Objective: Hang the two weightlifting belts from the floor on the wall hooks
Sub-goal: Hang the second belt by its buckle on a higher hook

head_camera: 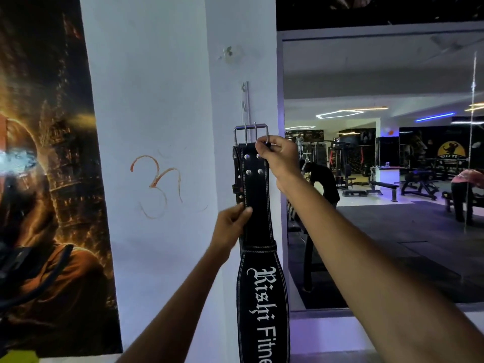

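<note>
Pinching belt (258,205) top | right hand (279,155) grip closed near buckle (251,134) | left hand (231,224) grip pinching its edge

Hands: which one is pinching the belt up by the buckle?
The right hand, raised at the metal buckle below the hook rail. The left hand grips the belt edge lower down.

The long black leather belt with white stitching (258,226) runs off the bottom edge, so its white words stop partway. The right hand (279,158) covers one corner of its shiny metal buckle (251,134). You cannot tell if the buckle sits on the thin metal hook strip (245,100). The dark orange poster (49,179) is cut off at the left.
</note>
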The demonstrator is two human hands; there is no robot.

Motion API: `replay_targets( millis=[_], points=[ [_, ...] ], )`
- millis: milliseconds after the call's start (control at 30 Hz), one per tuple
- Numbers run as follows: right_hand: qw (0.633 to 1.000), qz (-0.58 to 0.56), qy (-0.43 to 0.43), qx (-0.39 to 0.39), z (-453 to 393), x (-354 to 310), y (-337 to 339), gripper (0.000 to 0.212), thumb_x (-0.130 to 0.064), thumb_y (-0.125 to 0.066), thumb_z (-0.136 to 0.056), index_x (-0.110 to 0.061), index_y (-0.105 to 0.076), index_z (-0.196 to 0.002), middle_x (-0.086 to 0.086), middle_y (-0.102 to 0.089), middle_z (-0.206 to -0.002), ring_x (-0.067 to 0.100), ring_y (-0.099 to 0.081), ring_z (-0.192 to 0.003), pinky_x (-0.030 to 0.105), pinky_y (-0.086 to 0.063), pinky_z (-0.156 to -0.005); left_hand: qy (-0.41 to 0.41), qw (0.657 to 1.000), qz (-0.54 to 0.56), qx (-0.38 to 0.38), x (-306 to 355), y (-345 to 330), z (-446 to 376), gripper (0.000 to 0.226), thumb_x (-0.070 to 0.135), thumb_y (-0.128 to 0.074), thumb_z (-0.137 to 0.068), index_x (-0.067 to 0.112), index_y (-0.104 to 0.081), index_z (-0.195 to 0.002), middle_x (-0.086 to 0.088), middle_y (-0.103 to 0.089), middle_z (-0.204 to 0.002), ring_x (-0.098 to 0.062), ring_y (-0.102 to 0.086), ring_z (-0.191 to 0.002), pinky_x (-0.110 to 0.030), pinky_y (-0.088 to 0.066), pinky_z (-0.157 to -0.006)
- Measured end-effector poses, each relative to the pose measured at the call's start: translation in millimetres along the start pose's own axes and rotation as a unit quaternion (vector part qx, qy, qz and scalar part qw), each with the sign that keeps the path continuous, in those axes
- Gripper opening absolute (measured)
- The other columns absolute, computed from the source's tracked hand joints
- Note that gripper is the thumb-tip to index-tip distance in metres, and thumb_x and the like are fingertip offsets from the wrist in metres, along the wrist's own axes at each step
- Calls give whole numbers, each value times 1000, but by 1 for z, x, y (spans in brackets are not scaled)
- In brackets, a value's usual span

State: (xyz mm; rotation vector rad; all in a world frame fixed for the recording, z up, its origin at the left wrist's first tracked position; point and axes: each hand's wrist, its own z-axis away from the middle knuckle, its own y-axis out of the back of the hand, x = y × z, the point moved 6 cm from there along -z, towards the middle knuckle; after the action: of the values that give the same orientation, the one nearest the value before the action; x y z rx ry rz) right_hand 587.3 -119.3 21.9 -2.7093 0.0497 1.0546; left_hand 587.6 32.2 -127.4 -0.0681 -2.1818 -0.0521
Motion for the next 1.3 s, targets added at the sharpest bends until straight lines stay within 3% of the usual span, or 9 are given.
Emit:
replay_targets(
  millis=[167, 433, 567, 700, 800, 1000, 1067, 1167, 1300],
  points=[
    [1000, -5, -1, 16, 1, 2, 4, 19, 1, -72, -84, 3, -70, -102, 11, -70, -82, 13, -63, -63, 13, -54, -64, 19, 1000, 6, -20, -40, 0, 41, 22, 13, -61, -101, 11, -77, -116, -4, -81, -105, -15, -76, -98, -29, -60, -90],
    [1000, -3, -4, 21, 6, 13, 7, 20, 5, -70, -84, 7, -68, -104, 3, -69, -77, 7, -63, -61, 13, -55, -66, 80, 995, -25, -56, -91, 2, 81, 35, -8, -65, -93, 7, -70, -124, -4, -82, -105, -17, -78, -94, -26, -60, -81],
    [1000, -2, -3, 15, 8, 13, 7, 21, 4, -70, -84, 6, -68, -105, 11, -70, -83, 11, -64, -65, 13, -55, -67, 90, 993, -52, -65, -103, 2, 81, 22, 8, -71, -93, 10, -75, -115, -10, -80, -110, -20, -76, -98, -36, -60, -89],
    [1000, 0, -15, 15, 11, 20, 9, 23, 3, -71, -84, 6, -68, -106, 5, -70, -80, 4, -64, -60, 10, -54, -64, 77, 996, -50, -21, -79, 2, 60, 49, 30, -76, -90, 11, -65, -134, -8, -78, -118, -22, -75, -110, -41, -61, -98],
    [1000, -6, -19, 18, 12, 21, 10, 23, 2, -71, -83, 6, -68, -106, 6, -70, -80, 7, -64, -63, 11, -55, -66, 69, 996, -51, -29, -72, 3, 50, 25, 6, -71, -93, 6, -73, -118, -2, -80, -101, -14, -77, -94, -24, -60, -80],
    [1000, -14, -18, 19, 13, 17, 12, 24, 2, -71, -84, 6, -67, -107, 5, -69, -80, 10, -64, -68, 10, -55, -66, 100, 989, -86, -69, -111, 6, 72, 21, -2, -69, -91, 14, -77, -101, 1, -81, -95, -14, -76, -88, -27, -58, -80],
    [1000, -8, -23, 16, 16, 21, 13, 25, 1, -72, -84, 5, -67, -108, 4, -69, -80, 9, -63, -67, 10, -55, -66, 86, 991, -94, -48, -106, 6, 69, 12, 10, -71, -92, 14, -77, -102, 0, -80, -96, -14, -76, -87, -32, -59, -81],
    [999, -10, -41, 24, 20, 30, 17, 33, -1, -73, -84, 0, -62, -114, 2, -69, -78, 5, -64, -66, 4, -49, -59, 34, 995, -85, 50, -68, 14, 48, 44, 48, -70, -84, 20, -71, -118, -4, -78, -109, -25, -75, -102, -46, -62, -93],
    [999, -9, -43, 30, 27, 40, 19, 39, -4, -73, -84, -14, -43, -107, 10, -67, -80, 15, -62, -69, 1, -43, -52, -73, 986, -58, 139, 6, 16, 3, 28, 30, -70, -95, 20, -62, -120, 3, -69, -114, -9, -68, -105, -29, -57, -95]
  ],
)
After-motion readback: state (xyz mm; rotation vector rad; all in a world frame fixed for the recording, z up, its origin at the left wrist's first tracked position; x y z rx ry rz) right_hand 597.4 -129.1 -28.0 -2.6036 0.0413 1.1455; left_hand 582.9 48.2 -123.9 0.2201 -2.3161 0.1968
